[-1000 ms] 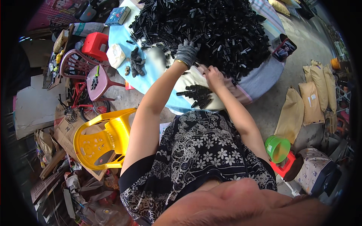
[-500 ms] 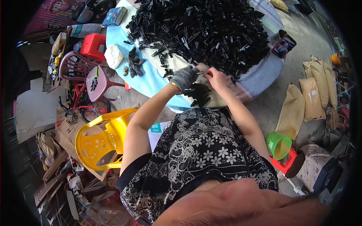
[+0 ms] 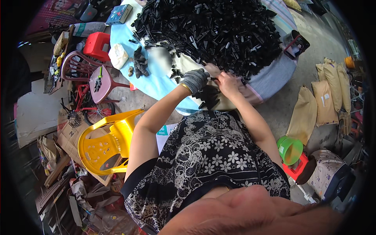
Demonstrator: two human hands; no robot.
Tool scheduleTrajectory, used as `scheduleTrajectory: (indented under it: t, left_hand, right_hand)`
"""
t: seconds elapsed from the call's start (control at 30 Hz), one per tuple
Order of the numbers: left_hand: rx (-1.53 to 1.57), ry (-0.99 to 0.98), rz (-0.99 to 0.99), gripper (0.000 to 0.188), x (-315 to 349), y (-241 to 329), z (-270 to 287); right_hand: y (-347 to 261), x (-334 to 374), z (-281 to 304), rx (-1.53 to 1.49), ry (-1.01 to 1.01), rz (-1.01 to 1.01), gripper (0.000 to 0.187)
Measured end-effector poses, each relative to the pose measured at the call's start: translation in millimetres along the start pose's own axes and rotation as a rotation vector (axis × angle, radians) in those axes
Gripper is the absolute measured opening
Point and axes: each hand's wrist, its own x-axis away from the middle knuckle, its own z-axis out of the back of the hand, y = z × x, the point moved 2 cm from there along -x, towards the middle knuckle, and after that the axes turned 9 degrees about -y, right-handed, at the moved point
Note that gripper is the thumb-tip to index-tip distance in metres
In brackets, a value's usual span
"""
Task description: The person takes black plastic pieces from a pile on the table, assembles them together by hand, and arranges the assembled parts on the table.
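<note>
My left hand point(image 3: 194, 81), in a grey knitted glove, is closed near the table's front edge. My bare right hand point(image 3: 228, 84) faces it, fingers pinched together. Bridging the gap between them is a small dark plastic piece point(image 3: 212, 78), gripped from both sides; its exact shape is too small to make out. Just beyond my hands rises a big heap of black plastic clip-like pieces point(image 3: 211, 35). A smaller pile of black pieces point(image 3: 208, 97) lies between my forearms at the table edge.
The round table carries light cloths point(image 3: 156, 89), a dark glove point(image 3: 140, 64), a whitish lump point(image 3: 118, 56), a blue box point(image 3: 119, 15) and a phone point(image 3: 296, 46) at the right. A yellow chair point(image 3: 98, 152) stands left; a green bucket point(image 3: 290, 151) on a red stool is right.
My hands have stayed almost in place, with the fingers shifted slightly around the small piece. A pale blurred patch now shows on the cloth left of the heap.
</note>
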Motion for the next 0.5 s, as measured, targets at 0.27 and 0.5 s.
scheduleTrajectory:
  t: [0.27, 0.5]
  left_hand:
    - [-0.139, -0.089, -0.109, 0.014, -7, 24, 30]
    - [-0.061, -0.069, -0.299, 0.017, -36, 21, 19]
  right_hand:
    - [-18, -11, 5, 0.014, -0.064, 0.005, 0.011]
    - [6, -7, -14, 0.027, 0.004, 0.053, 0.007]
